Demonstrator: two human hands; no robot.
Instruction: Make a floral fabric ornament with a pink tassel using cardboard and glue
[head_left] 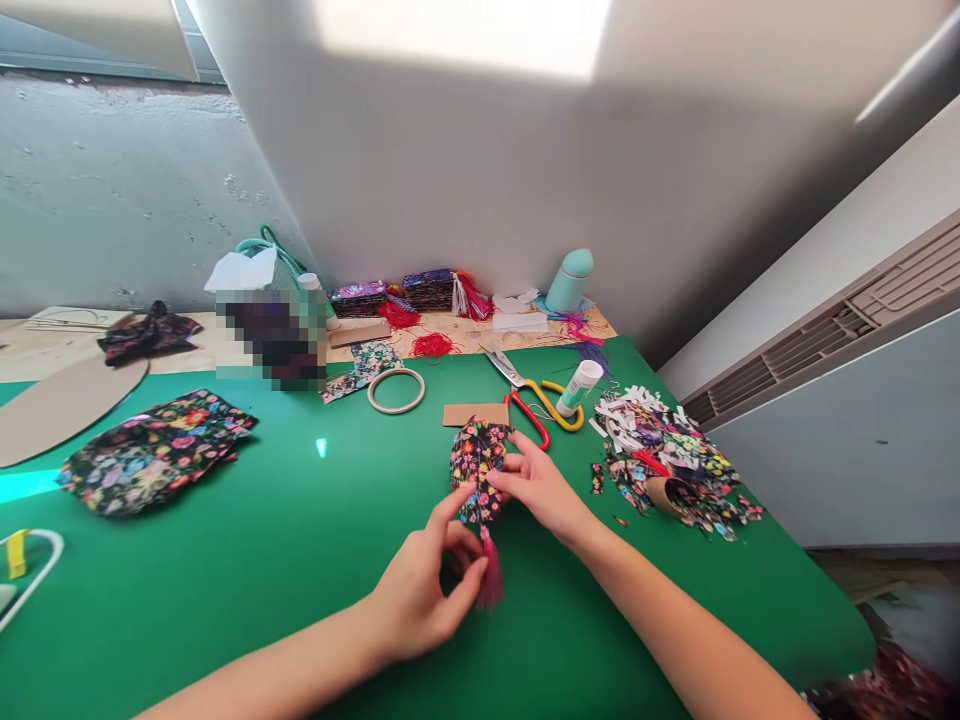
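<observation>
A small floral fabric ornament [480, 455], black with bright flowers, has a pink tassel [490, 575] hanging from its lower end. My right hand [544, 490] pinches its right edge, thumb on the front and fingers behind. At its lower left, my left hand [431, 575] lays the index fingertip on the fabric, while thumb and middle finger close in at the tassel's left side. Just beyond the ornament lies a brown card strip [474, 414]. Scissors [525, 385] with red and yellow handles lie open behind my right hand, a glue stick [581, 386] by them.
Fabric and paper scraps [664, 455] heap up at the right of the green mat [315, 600]. A tape ring [396, 391] and a larger floral fabric piece [161, 450] lie leftward. Along the wall stand stacked floral boxes [427, 290] with tassels and a turquoise bottle [570, 280].
</observation>
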